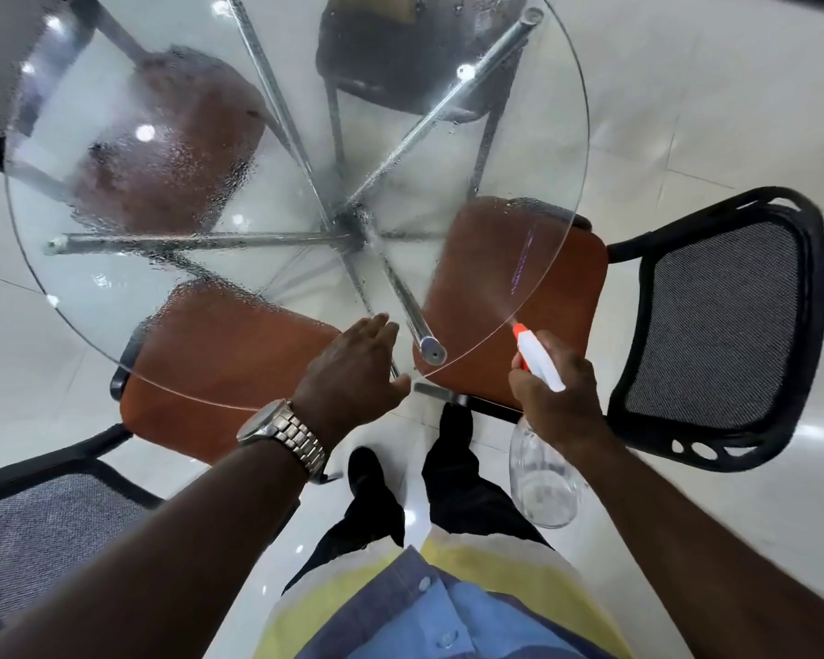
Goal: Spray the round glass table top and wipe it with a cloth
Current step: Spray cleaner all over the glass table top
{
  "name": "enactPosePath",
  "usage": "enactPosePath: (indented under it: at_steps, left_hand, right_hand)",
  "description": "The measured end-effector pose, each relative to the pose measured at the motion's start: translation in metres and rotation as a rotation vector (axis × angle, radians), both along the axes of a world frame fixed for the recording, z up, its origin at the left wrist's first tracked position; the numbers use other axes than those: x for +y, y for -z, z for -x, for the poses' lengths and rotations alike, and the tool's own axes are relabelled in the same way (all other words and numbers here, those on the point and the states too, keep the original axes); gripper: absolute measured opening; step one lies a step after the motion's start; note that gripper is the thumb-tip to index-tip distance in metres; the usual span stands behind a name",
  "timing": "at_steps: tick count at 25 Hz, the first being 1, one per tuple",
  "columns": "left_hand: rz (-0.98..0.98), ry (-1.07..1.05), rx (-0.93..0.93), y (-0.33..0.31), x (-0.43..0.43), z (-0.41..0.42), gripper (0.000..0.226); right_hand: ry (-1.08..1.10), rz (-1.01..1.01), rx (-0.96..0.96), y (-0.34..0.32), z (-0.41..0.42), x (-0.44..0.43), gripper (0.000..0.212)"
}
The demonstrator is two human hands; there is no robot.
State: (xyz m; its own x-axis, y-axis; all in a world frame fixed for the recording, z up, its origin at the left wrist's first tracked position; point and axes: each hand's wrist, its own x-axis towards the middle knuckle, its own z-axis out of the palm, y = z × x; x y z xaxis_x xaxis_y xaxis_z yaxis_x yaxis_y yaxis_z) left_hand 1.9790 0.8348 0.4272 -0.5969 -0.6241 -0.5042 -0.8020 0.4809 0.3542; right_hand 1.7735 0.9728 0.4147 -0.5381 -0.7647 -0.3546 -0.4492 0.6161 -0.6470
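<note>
At the near rim of the round glass table top [467,149] my left hand [353,368] lies flat, fingers straight, bracing me, I judge. My right hand [560,401] grips the spray bottle [541,366] with its nozzle angled at the less-beaded right side. No cloth in view.

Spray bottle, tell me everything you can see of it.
The spray bottle has a clear see-through body, a white head and an orange nozzle and trigger. The right hand grips its neck, holding it tilted just off the glass table top, nozzle aimed over the glass, faint mist leaving it.
</note>
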Motion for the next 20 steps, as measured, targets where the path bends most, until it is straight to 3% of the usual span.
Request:
enactPosePath:
  at_steps: [5, 12, 18, 20]
  left_hand:
    - [0.020, -0.017, 0.012, -0.004, -0.005, 0.035, 0.070]
    - [0.064, -0.076, 0.016, -0.022, -0.020, 0.060, 0.074]
    - [0.087, -0.185, 0.015, -0.041, -0.043, 0.057, 0.073]
    - [0.115, -0.226, 0.021, -0.048, -0.052, 0.050, 0.077]
  right_hand:
    - [0.071, -0.031, -0.076, -0.006, 0.043, -0.021, 0.012]
    - [-0.014, -0.042, -0.137, -0.017, 0.082, -0.063, 0.029]
    - [-0.006, -0.049, -0.233, -0.037, 0.096, -0.121, 0.061]
    - [-0.029, -0.024, -0.210, -0.051, 0.092, -0.145, 0.042]
